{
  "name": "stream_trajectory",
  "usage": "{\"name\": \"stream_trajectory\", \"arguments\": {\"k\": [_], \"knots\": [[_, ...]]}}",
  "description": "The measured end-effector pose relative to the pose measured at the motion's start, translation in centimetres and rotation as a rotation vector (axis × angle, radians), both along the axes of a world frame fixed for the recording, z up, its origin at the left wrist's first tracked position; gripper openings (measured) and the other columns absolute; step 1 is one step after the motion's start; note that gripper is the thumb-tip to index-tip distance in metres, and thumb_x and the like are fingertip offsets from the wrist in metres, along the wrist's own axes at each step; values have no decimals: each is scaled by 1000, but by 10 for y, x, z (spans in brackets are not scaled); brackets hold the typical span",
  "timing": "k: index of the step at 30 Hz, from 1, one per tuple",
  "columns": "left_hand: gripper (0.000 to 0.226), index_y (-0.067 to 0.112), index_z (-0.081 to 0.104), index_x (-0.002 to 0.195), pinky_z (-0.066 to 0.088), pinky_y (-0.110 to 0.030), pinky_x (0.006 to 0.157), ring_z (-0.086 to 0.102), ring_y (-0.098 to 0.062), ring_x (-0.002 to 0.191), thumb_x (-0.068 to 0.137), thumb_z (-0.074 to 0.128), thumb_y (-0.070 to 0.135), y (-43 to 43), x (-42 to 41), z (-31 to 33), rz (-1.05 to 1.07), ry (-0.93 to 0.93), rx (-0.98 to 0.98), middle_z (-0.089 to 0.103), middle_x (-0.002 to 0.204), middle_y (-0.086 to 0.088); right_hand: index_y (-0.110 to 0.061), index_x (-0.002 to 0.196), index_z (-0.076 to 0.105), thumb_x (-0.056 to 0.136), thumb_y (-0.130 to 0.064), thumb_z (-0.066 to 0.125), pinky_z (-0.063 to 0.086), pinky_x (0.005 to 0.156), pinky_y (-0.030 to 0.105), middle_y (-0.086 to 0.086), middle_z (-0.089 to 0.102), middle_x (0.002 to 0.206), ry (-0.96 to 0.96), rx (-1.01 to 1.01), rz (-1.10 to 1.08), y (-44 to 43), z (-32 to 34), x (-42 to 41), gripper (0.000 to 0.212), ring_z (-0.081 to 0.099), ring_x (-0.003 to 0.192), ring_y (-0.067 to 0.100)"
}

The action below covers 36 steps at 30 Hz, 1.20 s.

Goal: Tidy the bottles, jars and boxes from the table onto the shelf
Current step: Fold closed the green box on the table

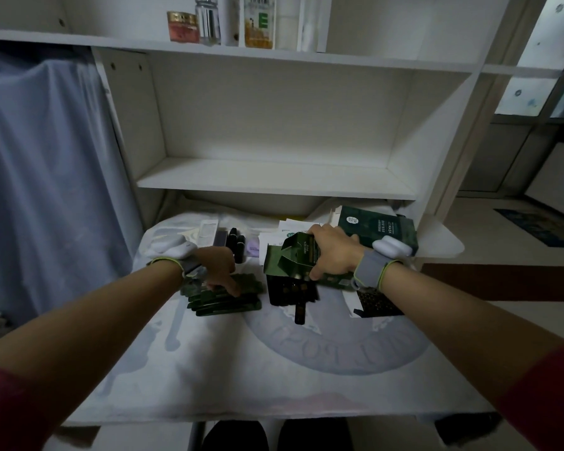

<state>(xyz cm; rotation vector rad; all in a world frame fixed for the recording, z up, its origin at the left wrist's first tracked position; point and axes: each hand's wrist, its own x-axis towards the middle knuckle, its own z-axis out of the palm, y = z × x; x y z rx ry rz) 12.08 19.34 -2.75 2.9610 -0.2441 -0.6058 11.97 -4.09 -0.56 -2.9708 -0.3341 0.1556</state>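
My right hand [334,252] grips an open green carton [292,255] at the table's middle, its flaps up. Below it stands a dark tray of small bottles [290,292], and one dark bottle [299,314] lies in front. My left hand [220,266] rests with its fingers down on a stack of flat green packets [228,299]. A larger green mask box [376,227] lies behind my right wrist. Black tubes [236,244] and a lilac item [253,246] sit further back. The white shelf [274,183] stands behind the table.
A jar [183,27], a glass bottle [208,19] and a boxed product [259,22] stand on the upper shelf. White papers [279,234] lie at the table's back. A dark patterned box [376,302] sits at the right. Blue cloth [46,157] hangs on the left.
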Motion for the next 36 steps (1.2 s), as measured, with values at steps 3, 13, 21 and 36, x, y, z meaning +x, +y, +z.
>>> {"name": "stream_trajectory", "arguments": {"k": [3,13,21,36], "knots": [[56,4,67,108,46,-27,67,60,-21,82,74,75,47,2,2,-8,-53,-60,77,69,103,-11,-17,131,38,68,-33,83,30,99,51,6,44,129,7,16,-2,0,0,1,79,36,126,29],[36,3,68,107,37,-25,68,62,-25,91,82,70,29,-3,1,-9,-97,-126,121,67,107,-15,-16,132,38,68,-33,83,31,97,49,7,43,130,7,20,-4,2,-1,1,81,36,126,30],[27,6,68,104,42,-25,71,62,-23,91,84,67,23,2,-2,-3,-60,-150,51,67,100,-9,-16,133,38,69,-32,83,30,99,50,7,43,131,2,37,-18,-1,0,-2,80,36,126,30],[19,2,56,73,37,-23,48,43,-15,50,91,60,6,-27,-10,48,568,-236,-1506,50,60,-8,-20,132,35,67,-36,83,31,97,50,1,45,132,-54,127,40,2,1,-22,82,41,125,26]]}}
